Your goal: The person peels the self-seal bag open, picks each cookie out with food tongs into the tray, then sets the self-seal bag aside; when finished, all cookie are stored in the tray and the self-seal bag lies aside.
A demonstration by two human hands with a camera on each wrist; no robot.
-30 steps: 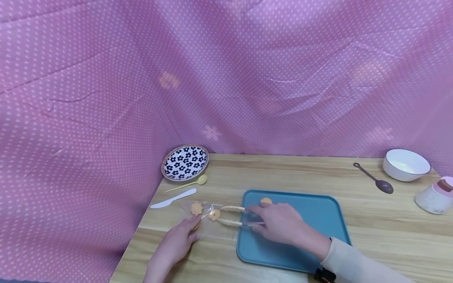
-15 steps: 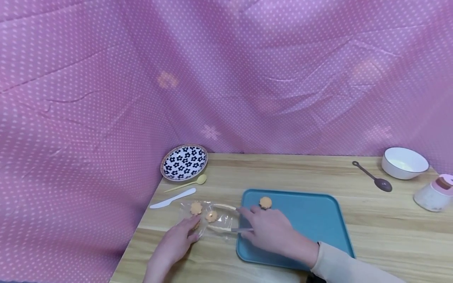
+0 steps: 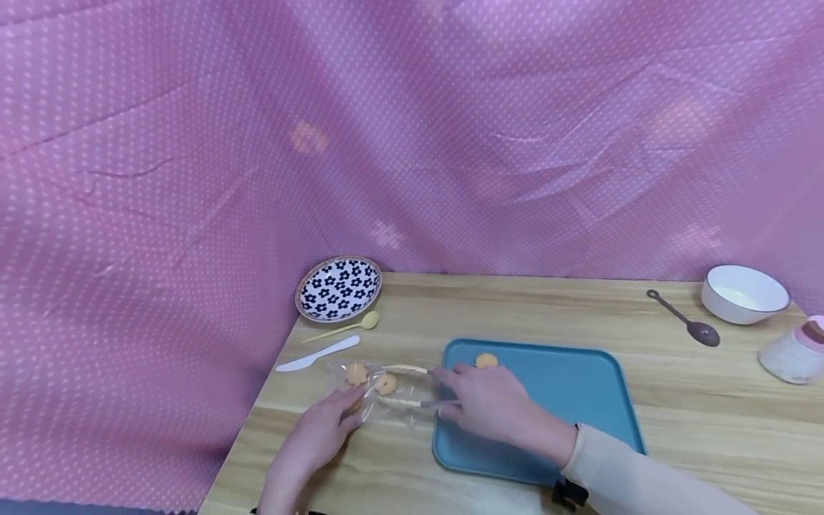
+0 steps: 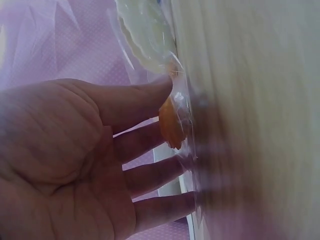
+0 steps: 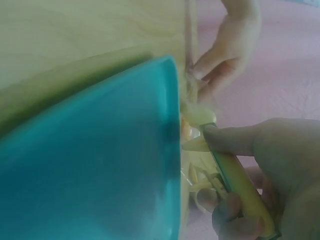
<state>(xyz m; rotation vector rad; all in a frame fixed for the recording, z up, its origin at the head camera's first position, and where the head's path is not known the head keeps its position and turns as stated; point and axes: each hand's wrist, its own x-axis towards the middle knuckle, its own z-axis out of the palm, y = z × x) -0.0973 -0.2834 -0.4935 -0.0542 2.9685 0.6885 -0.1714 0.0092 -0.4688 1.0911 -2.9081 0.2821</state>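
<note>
Your right grip (image 3: 484,400) hangs, back upward, over the tray (image 3: 579,386) at its nine-o'clock edge, fingers curled round the tongs (image 3: 412,403). Since a second ago these reach farther toward nine, arms apart either side of a cookie (image 3: 386,385) at the clear bag (image 3: 371,395). From eight o'clock, your left grip (image 3: 315,433) pinches that bag.
</note>
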